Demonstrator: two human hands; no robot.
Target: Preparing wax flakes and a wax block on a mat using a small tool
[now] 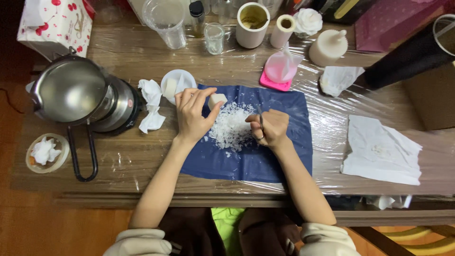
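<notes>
My left hand (192,114) pinches a small white wax block (217,100) over a dark blue cloth (246,159). A pile of white wax shavings (231,128) lies on the cloth between both hands. My right hand (270,129) is closed around a thin metal blade (260,116), its tip pointing toward the block. The blade's lower part is hidden in my fist.
A metal pot (71,90) sits on a small hotplate at left. Crumpled tissues (151,106), a white dish (177,84), cups and jars (252,24), a pink mould (279,71), a white candle (328,47) and paper towels (381,151) stand around the plastic-covered table (123,161).
</notes>
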